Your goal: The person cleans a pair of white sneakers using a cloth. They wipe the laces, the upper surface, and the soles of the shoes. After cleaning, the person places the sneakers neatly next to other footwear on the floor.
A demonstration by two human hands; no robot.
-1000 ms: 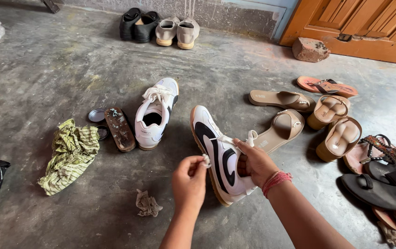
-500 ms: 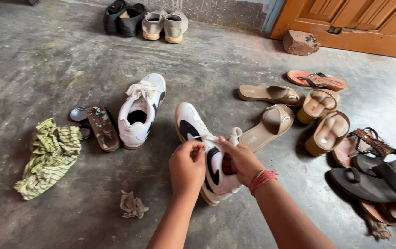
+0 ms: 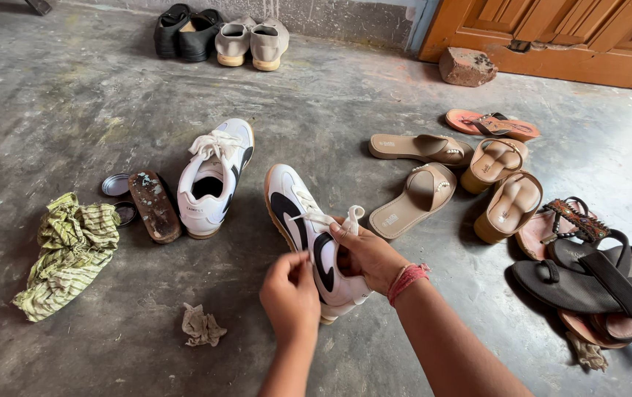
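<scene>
Looking down from my head camera: my left hand (image 3: 290, 288) is curled nearly closed, fingertips pinched together against the near side of the white-and-black sneaker (image 3: 309, 235); whatever it pinches is hidden behind my knuckles, likely a lace end, but I cannot tell for sure. My right hand (image 3: 366, 254) is wrapped around the heel and collar of that same sneaker, fingers bent over the opening, thumb pressing on the white lace (image 3: 328, 218) that loops up just above it. A red thread band (image 3: 406, 279) sits on my right wrist.

The sneaker is tipped on its side between my two hands, toe pointing away from me, sole edge toward my left hand, its heel lifted off the concrete floor (image 3: 73, 95).

Its mate, the second sneaker (image 3: 213, 176), stands upright on the floor just beyond and to the left, well clear of my hands. Beside that lie a worn shoe brush (image 3: 154, 206) and a small round tin lid (image 3: 115, 184). A green striped cloth (image 3: 69, 254) is crumpled farther left, and a small crumpled rag (image 3: 200, 326) lies near my left forearm. To the right, tan sandals (image 3: 419, 195) and dark slippers (image 3: 588, 283) are scattered.
</scene>
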